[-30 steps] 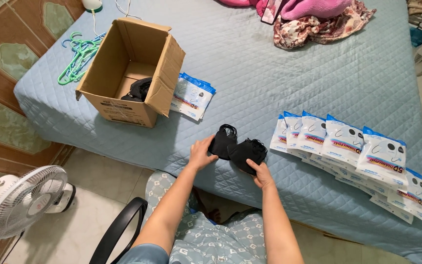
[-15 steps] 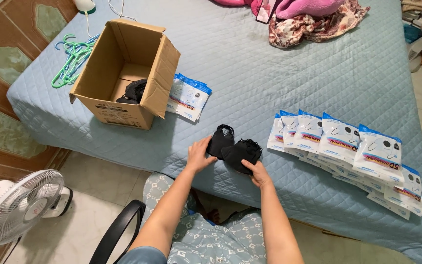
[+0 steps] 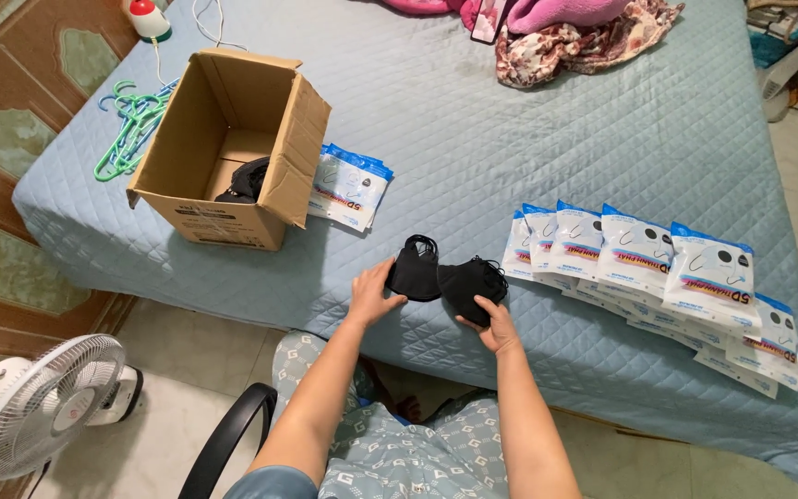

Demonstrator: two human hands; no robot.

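Two small stacks of black face masks lie side by side near the front edge of a blue quilted bed (image 3: 528, 129). My left hand (image 3: 371, 294) rests on the left stack (image 3: 414, 272), fingers against its edge. My right hand (image 3: 492, 322) grips the lower edge of the right stack (image 3: 469, 281). A row of several white-and-blue mask packets (image 3: 639, 248) overlaps along the bed to the right of my hands.
An open cardboard box (image 3: 233, 148) with black masks inside stands at the left, more packets (image 3: 348, 185) leaning beside it. Green hangers (image 3: 126, 125) lie behind the box. A white floor fan (image 3: 43, 402) and a black chair arm (image 3: 228, 434) are below; crumpled clothes (image 3: 584, 37) sit at the back.
The hands and mask stacks stay in about the same place on the bed; only the head camera has shifted slightly.
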